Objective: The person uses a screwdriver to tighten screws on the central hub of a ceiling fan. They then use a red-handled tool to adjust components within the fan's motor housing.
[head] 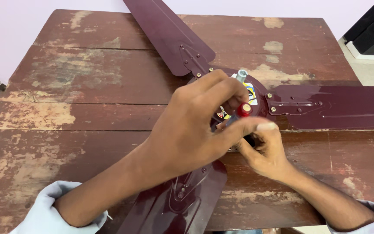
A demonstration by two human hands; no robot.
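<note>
Screwdriver, red-handled, light and stiff, is pinched at its handle by the left hand over the fan hub on the table, right hand closed beneath it.

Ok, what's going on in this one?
A person is working on a maroon ceiling fan lying on a worn wooden table. The left hand pinches a red-handled screwdriver over the fan's hub, beside the metal shaft. The right hand reaches in underneath, fingers at the hub's edge. Three blades stick out; what the tip touches is hidden.
</note>
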